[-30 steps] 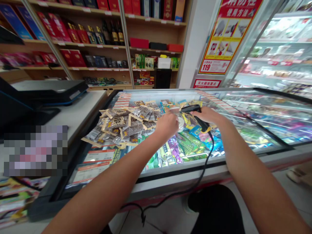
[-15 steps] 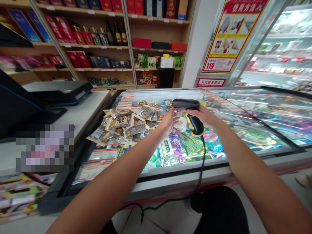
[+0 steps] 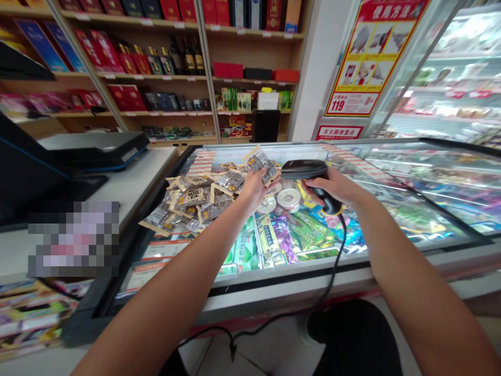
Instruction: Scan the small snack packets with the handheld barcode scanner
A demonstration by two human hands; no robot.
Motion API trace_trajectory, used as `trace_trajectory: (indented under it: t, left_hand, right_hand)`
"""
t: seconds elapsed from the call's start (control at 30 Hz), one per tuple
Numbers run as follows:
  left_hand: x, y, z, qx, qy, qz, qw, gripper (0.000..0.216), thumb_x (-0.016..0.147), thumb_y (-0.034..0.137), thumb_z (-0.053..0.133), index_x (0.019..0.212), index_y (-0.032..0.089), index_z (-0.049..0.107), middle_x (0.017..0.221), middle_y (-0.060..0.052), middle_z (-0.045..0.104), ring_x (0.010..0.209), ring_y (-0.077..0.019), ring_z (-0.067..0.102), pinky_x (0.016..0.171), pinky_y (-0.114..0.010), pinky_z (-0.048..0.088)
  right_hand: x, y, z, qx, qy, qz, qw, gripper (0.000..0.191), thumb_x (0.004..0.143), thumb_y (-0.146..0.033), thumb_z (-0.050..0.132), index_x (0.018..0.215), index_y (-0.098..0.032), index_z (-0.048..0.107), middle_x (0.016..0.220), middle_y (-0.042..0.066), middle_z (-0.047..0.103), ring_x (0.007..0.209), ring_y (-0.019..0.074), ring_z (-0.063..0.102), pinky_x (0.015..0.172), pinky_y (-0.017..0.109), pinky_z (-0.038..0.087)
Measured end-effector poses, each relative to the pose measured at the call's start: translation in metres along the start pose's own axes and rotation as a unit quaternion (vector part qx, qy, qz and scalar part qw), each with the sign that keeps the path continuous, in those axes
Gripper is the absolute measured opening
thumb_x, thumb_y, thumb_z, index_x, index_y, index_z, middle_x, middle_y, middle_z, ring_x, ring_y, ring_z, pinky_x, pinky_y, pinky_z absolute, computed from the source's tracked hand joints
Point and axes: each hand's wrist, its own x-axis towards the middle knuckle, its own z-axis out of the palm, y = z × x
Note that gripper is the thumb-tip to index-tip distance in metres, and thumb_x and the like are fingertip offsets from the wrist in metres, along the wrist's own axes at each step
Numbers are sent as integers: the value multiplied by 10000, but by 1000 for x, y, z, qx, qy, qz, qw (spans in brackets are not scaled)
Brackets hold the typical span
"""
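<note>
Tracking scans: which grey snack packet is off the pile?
The grey packet raised in the left hand beside the black scanner; the pile lies heaped.

Bright, even indoor light throughout; shadows are soft; pale glare streaks are carried on the sliding glass lid of the chest freezer [image 3: 391, 177], which is lit from within; the pale uprights of the wooden shelving [image 3: 207, 68] are bowed by wide-angle distortion; the glass-fronted upright chiller [image 3: 450, 78] is washed out and blurred; a grey-pink patch [image 3: 73, 239] is pixelated.

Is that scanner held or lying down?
Held: the right hand grips the scanner by its handle, beside the packet in the left hand.
</note>
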Motion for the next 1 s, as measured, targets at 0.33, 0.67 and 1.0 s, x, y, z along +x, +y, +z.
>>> trace_trajectory:
  t: [0.33,0.67,1.0]
  left_hand:
    - [0,2,-1,-1,8,-17,1000,104,903,135,476,931,209,543,1129,-90,715,1067,-193,692,941,-411,577]
    - [9,8,-3,148,18,77,986,196,896,160,448,1004,191,609,1072,-107,732,1123,-242,677,977,-443,554]
    - [-11,70,-36,827,129,184,516,535,906,127,402,1414,-10,498,1477,-276,496,1501,-378,273,1191,-519,263]
  right_hand:
    - [3,14,-4,-99,37,61,993,312,840,-434,636,632,-210,569,463,18,583,393,148,509,406,273,394]
    - [7,14,-8,-38,94,54,993,185,834,-366,633,741,-206,619,653,64,679,514,186,603,511,313,478]
    - [10,43,-55,-324,266,283,863,479,881,-572,538,965,-137,720,1055,207,726,996,379,680,845,436,510]
